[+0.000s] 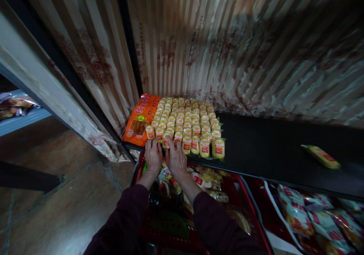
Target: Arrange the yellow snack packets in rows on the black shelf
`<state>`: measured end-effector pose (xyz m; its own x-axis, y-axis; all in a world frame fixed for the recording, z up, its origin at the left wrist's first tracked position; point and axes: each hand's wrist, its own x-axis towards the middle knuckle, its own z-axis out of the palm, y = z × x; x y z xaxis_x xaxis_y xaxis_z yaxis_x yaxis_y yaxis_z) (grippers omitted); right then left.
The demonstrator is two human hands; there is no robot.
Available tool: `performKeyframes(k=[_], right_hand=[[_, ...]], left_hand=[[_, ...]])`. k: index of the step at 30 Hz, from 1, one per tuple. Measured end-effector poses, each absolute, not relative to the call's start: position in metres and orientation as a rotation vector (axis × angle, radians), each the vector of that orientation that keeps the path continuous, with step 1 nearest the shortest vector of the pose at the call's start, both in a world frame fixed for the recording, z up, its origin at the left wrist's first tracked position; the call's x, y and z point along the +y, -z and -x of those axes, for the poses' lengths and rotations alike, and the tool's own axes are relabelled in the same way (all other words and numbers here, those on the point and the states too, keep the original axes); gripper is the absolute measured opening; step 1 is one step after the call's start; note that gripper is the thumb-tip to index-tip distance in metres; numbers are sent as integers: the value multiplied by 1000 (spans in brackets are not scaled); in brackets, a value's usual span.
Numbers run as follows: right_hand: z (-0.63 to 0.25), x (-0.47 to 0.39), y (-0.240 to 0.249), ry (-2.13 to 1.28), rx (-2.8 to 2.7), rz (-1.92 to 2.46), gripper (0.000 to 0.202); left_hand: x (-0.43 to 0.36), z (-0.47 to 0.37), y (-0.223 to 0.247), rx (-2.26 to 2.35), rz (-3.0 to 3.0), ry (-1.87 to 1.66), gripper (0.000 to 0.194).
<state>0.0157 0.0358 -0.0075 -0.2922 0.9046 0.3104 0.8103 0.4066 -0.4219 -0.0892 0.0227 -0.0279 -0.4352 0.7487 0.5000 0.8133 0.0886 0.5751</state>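
Rows of small wrapped yellow cakes (187,120) with red and white labels stand on a black shelf (256,145). My left hand (153,157) is at the front left of these rows, its fingers bent against a wrapped cake (159,133). Close beside it, my right hand (176,159) has its fingers curled at another wrapped cake (167,138) in the front row. The two hands nearly meet around that cake, and their backs hide part of the grip. Orange snack packets (138,124) lie flat at the left of the cakes.
One wrapped cake (322,156) lies alone farther right on the shelf. Below the shelf edge is a red basket (247,202) with mixed packaged food. Another container at lower right holds white and red bags (295,209). A dark shelf post (131,38) rises at the left.
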Motion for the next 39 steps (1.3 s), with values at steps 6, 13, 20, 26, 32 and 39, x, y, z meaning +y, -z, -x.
performKeyframes(k=[6,13,20,26,32,39], right_hand=[[-13,39,10,-231,-2268,1465,45],[-10,39,10,-254,-2269,1422,45],[-10,37,21,-282,-2210,1275,45],[-10,39,25,-316,-2173,1205,47],[-13,39,25,-361,-2159,1164,48],[-14,37,28,-325,-2157,1110,50]], left_hand=[[27,93,34,-2208,1645,1179,29],[28,97,38,-2191,1646,1191,30],[25,98,34,-2142,1687,1198,33],[23,93,35,-2076,1751,1227,35],[21,89,34,-2061,1770,1200,33],[21,88,36,-1983,1727,1184,32]])
